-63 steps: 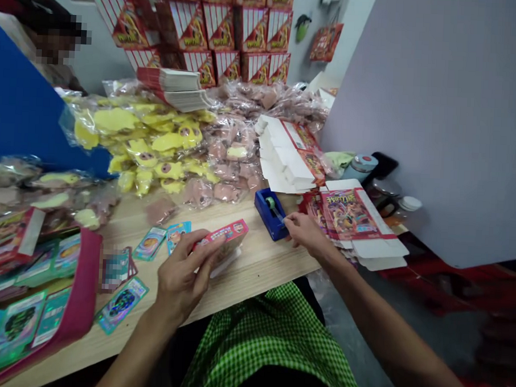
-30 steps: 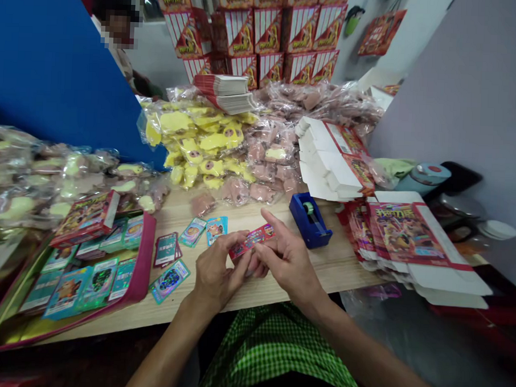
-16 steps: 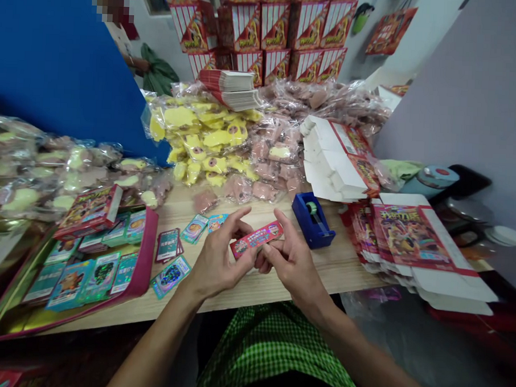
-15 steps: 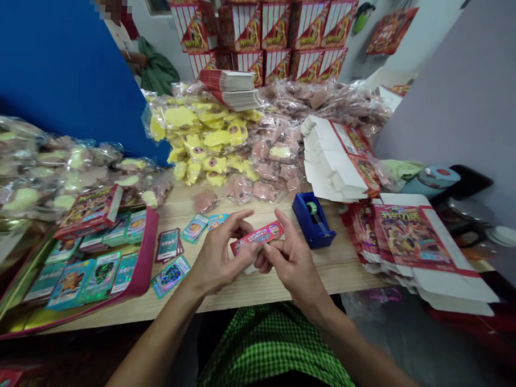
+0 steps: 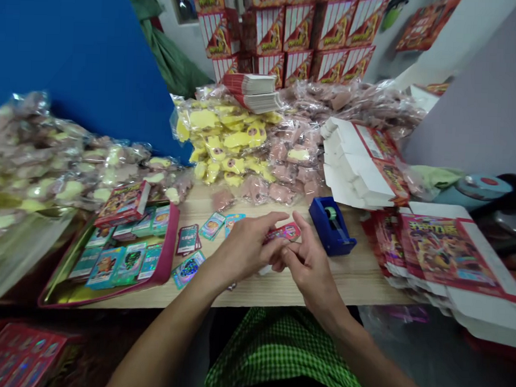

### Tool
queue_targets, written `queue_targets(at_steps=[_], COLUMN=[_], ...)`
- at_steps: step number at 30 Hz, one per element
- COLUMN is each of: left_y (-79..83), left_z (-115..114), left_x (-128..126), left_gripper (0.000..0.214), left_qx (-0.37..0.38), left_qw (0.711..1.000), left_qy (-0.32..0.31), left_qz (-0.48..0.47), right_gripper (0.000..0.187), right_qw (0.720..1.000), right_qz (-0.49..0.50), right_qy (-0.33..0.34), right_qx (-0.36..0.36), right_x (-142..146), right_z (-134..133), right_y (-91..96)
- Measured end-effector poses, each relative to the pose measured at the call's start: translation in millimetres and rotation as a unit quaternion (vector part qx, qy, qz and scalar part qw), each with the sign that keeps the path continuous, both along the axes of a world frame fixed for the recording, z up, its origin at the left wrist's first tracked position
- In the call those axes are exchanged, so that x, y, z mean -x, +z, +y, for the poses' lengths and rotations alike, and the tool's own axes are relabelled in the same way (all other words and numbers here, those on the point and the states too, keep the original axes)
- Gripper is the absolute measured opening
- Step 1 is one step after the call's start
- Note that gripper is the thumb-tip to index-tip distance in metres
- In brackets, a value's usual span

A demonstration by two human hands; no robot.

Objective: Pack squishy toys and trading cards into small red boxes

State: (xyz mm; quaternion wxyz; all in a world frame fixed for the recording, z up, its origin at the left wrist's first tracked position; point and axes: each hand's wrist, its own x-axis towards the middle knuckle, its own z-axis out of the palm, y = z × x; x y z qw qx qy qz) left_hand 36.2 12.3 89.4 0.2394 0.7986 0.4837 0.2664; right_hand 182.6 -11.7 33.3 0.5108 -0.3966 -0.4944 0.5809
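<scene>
Your right hand (image 5: 309, 263) grips a red printed cardboard box (image 5: 287, 231); your left hand (image 5: 246, 244) curls over it, grip unclear. Apparently pressing its edge, you next need steadiness.

Since 2.1 s ago, the right hand (image 5: 310, 263) has been moved from the blue tape dispenser (image 5: 332, 226) to the small red box (image 5: 289, 231). Within 0.5 s, more of its top has been covered by the left hand (image 5: 248, 244); the green cloth (image 5: 173, 60) behind has apparently been raised.
</scene>
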Motion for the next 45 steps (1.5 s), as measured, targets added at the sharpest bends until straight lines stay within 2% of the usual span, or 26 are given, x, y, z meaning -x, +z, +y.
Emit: queue_targets(at_steps=[2, 4, 6, 8, 9, 11, 12, 13, 15, 17, 19, 21, 23, 25, 27, 29, 30, 32, 34, 35, 36, 37, 38, 43, 45], left_y=[-2.8, -10.0, -22.2, -39.6, -49.6, -68.9, -76.7, -82.1, -85.4, -80.8, -73.8, -69.0, -67.1, -66.4, -65.6, -64.7, -64.3, -63.5, -62.1, -60.9, -59.6, -58.3, -57.0, -57.4, -59.5], left_z=[-3.0, -5.5, -8.4, -12.8, -15.7, -22.6, -26.3, -29.9, -36.2, -39.4, -38.6, -34.7, -30.3, -27.3, -25.5, -22.8, -20.6, -14.8, -8.6, -6.1, -4.4, -3.5, -3.5, -12.9, -18.4], left_x=[-4.1, -3.9, 0.3, 5.0, 6.0, 3.6, 0.3, -3.8, -12.6, -20.1, -26.2, -31.6, -35.8, -37.0, -34.0, -27.6, -24.0, -17.4, -13.0, -11.8, -11.1, -10.9, -11.0, -18.3, -22.9], left_gripper=[0.032, 0.026, 0.024, 0.02, 0.016, 0.009, 0.006, 0.005, 0.011, 0.03, 0.056, 0.072, 0.072, 0.074, 0.088, 0.103, 0.105, 0.097, 0.09, 0.09, 0.091, 0.092, 0.092, 0.09, 0.096], left_qx=[-0.054, -0.11, -0.13, -0.094, -0.061, -0.003, 0.012, 0.016, 0.012, 0.016, 0.039, 0.061, 0.072, 0.075, 0.073, 0.065, 0.061, 0.053, 0.044, 0.04, 0.032, 0.019, -0.001, -0.143, -0.175], left_qw=[0.997, 0.993, 0.988, 0.975, 0.968, 0.962, 0.962, 0.964, 0.981, 0.998, 0.988, 0.971, 0.971, 0.98, 0.991, 0.997, 0.998, 0.998, 0.995, 0.993, 0.992, 0.992, 0.992, 0.983, 0.979], left_qy=[-0.006, 0.016, 0.084, 0.179, 0.216, 0.254, 0.261, 0.256, 0.193, 0.046, -0.109, -0.173, -0.157, -0.116, -0.07, -0.028, -0.005, 0.037, 0.075, 0.09, 0.102, 0.109, 0.113, 0.107, 0.086], left_qz=[0.051, 0.051, -0.017, -0.097, -0.113, -0.099, -0.083, -0.066, -0.031, 0.031, 0.106, 0.154, 0.167, 0.142, 0.092, 0.043, 0.022, -0.013, -0.051, -0.064, -0.07, -0.066, -0.055, 0.035, 0.056], right_gripper=[0.094, 0.096, 0.089, 0.071, 0.061, 0.043, 0.04, 0.039, 0.037, 0.041, 0.052, 0.056, 0.047, 0.036, 0.028, 0.021, 0.02, 0.022, 0.025, 0.025, 0.024, 0.021, 0.019, 0.027, 0.026], right_qw=[1.0, 0.997, 0.985, 0.962, 0.945, 0.89, 0.855, 0.809, 0.762, 0.737, 0.715, 0.699, 0.689, 0.69, 0.699, 0.717, 0.726, 0.764, 0.836, 0.863, 0.877, 0.876, 0.861, 0.732, 0.698], right_qz=[-0.026, -0.081, -0.161, -0.241, -0.283, -0.411, -0.482, -0.561, -0.624, -0.651, -0.674, -0.692, -0.701, -0.701, -0.692, -0.676, -0.667, -0.624, -0.52, -0.466, -0.428, -0.419, -0.44, -0.616, -0.653], right_qy=[-0.004, -0.011, -0.038, -0.091, -0.116, -0.122, -0.101, -0.063, -0.002, 0.035, 0.042, 0.027, 0.015, 0.017, 0.015, 0.008, 0.007, 0.034, 0.105, 0.146, 0.183, 0.208, 0.221, 0.259, 0.255], right_qx=[0.001, -0.01, -0.04, -0.091, -0.117, -0.154, -0.162, -0.165, -0.172, -0.177, -0.179, -0.179, -0.181, -0.181, -0.177, -0.17, -0.168, -0.164, -0.142, -0.129, -0.121, -0.121, -0.128, -0.132, -0.146], right_x=[-1.6, -10.2, -26.9, -47.5, -56.7, -67.9, -68.6, -65.9, -52.1, -32.1, -12.6, 1.2, 7.2, 5.0, -5.3, -23.1, -34.1, -58.2, -81.2, -90.9, -98.9, -104.9, -108.7, -97.5, -84.3], right_z=[-0.9, -2.7, -2.5, 4.3, 11.4, 33.5, 47.9, 63.9, 96.5, 124.1, 142.8, 153.0, 157.7, 158.8, 156.9, 151.8, 148.1, 139.0, 129.5, 125.4, 122.1, 119.5, 117.5, 105.4, 97.1], right_y=[1.3, 3.8, 7.6, 12.8, 15.6, 20.0, 20.6, 19.8, 13.1, 1.3, -11.3, -19.8, -20.6, -11.8, 6.5, 31.6, 45.2, 71.1, 91.4, 99.0, 105.0, 109.8, 113.7, 130.4, 137.8])
